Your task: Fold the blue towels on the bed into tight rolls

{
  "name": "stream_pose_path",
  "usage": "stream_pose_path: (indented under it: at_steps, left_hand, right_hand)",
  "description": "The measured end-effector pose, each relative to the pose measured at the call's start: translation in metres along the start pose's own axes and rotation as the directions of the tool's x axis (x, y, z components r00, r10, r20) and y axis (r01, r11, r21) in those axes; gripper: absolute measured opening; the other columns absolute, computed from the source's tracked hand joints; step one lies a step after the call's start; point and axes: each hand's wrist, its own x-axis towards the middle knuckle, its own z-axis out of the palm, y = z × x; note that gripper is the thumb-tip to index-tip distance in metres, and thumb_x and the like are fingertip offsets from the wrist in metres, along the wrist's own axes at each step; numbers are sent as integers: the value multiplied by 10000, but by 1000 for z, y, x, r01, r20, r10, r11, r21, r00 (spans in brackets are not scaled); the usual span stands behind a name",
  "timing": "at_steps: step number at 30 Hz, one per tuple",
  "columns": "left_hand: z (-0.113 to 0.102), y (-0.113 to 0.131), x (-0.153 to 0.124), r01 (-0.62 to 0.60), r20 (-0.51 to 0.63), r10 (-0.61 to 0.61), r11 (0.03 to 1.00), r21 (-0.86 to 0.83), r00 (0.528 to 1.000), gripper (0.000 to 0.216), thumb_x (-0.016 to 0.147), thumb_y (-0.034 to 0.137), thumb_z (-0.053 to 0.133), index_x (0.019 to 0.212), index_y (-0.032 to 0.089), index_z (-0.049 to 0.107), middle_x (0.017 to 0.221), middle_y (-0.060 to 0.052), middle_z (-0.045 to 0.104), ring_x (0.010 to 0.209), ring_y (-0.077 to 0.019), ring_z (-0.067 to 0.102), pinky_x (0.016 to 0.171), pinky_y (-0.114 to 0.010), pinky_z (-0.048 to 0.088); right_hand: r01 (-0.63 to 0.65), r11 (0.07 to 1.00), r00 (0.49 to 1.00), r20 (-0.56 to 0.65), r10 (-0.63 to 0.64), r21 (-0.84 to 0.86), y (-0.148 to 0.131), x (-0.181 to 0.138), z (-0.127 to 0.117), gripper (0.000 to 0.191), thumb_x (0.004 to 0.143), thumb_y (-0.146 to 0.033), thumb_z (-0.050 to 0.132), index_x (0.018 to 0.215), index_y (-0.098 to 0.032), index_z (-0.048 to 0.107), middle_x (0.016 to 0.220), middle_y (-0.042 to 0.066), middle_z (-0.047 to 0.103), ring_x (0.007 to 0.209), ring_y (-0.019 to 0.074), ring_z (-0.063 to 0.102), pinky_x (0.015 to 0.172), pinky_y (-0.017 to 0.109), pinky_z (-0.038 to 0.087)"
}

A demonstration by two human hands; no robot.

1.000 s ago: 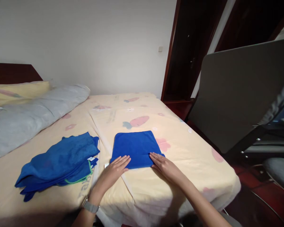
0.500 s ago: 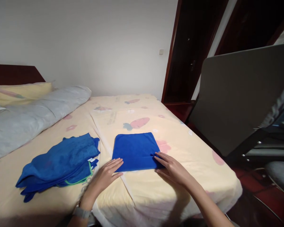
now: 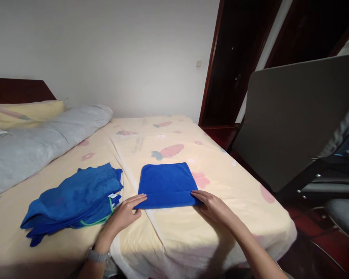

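A blue towel (image 3: 166,179), folded into a flat rectangle, lies on the bed with a crease running across its near part. My left hand (image 3: 125,214) grips its near left corner, fingers on top and thumb at the lower edge. At the near right corner my right hand (image 3: 214,206) pinches the cloth, its thumb mostly hidden. To the left is a loose pile of blue towels (image 3: 75,193), one with a green edge and a white label showing.
The bed (image 3: 221,228) has a yellow sheet with carrot and flower prints. A grey rolled quilt (image 3: 55,135) and a yellow pillow (image 3: 31,112) lie at the left. Beyond the right edge stand a dark grey panel (image 3: 293,116) and a chair (image 3: 344,217).
Both hands have gone from lying flatter on the towel to gripping its near corners. My left hand shifted slightly left, and a crease across the towel shows more clearly.
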Motion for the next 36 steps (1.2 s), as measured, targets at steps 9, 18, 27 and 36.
stream_pose_path:
  at_steps: [9,18,27,36]
  left_hand:
    - [7,-13,22,162,-179,-251,901,-402,951,431,879,443,614,1240,210,650,1253,-92,726,1046,-242,731,895,-341,598]
    - [18,-31,44,318,-207,-527,734,-600,824,381,688,541,770,825,188,727,735,-72,779,727,-278,756,668,-327,595]
    - [21,-27,52,307,-155,-595,600,-738,789,459,596,600,820,726,172,713,686,-35,739,695,-224,733,681,-316,611]
    - [17,-11,55,244,-163,-646,492,-836,746,482,566,556,867,729,143,678,738,-50,729,795,-226,729,755,-326,623]
  right_hand:
    - [-207,844,956,-80,281,494,9,23,-6,443,920,-289,532,1345,-208,627,1326,77,674,1202,267,647,1033,396,532]
    - [-392,668,845,-40,533,632,37,57,18,342,901,-346,588,1137,-151,741,1096,99,772,957,275,750,867,392,613]
    - [-410,566,797,-21,603,715,46,65,28,322,853,-394,663,1048,-150,743,959,102,788,801,254,762,722,368,643]
    - [-340,441,773,-20,634,831,32,66,23,195,841,-335,667,935,-172,719,939,111,785,877,262,764,784,377,664]
